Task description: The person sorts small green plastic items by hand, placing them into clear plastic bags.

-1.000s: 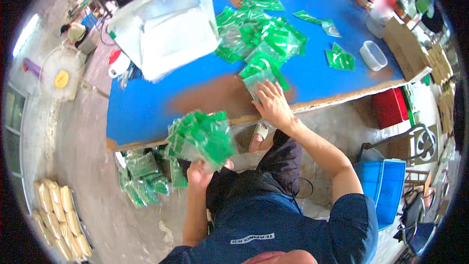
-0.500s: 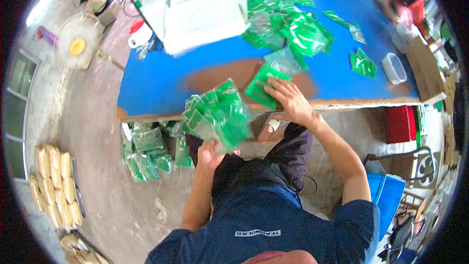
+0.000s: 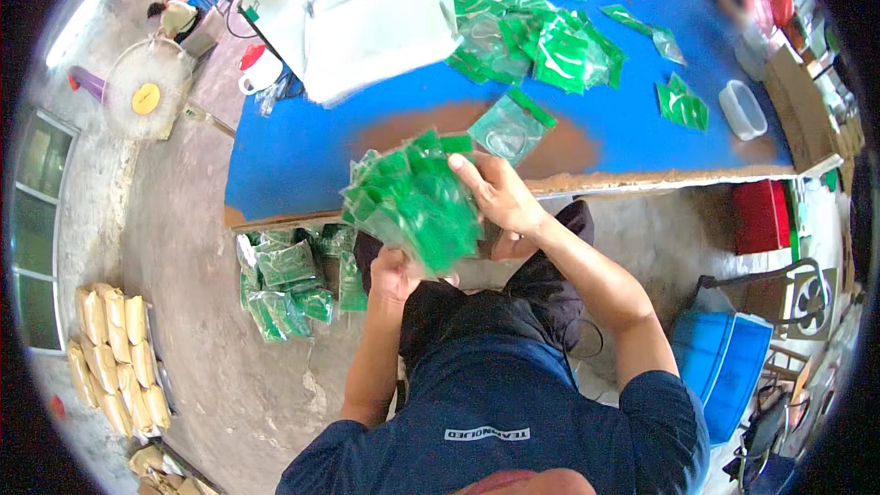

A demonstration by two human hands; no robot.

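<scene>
My left hand point(image 3: 396, 277) is closed round the lower end of a fanned stack of green-and-clear plastic packets point(image 3: 408, 206), held above my lap at the table's front edge. At the stack's upper right side, my right hand point(image 3: 500, 197) pinches a packet edge, thumb on top; its other fingers are partly hidden. Just beyond that hand a single clear packet point(image 3: 510, 128) with a green strip lies on the table, a pale ring shape showing inside it. Farther back is a loose pile of similar green packets point(image 3: 573, 55).
On the blue, worn table point(image 3: 302, 160) stand a large white bin point(image 3: 380, 37), a red-and-white jug point(image 3: 259, 71) and a clear plastic tub point(image 3: 742, 110). Bagged green packets point(image 3: 284, 266) sit below the left edge. A blue crate point(image 3: 724, 371) is at my right, tan packages point(image 3: 115, 348) at far left.
My right hand has moved left from the table to the stack, bringing the green packet it was on. The clear packet beneath is now uncovered. My left hand keeps its hold.
</scene>
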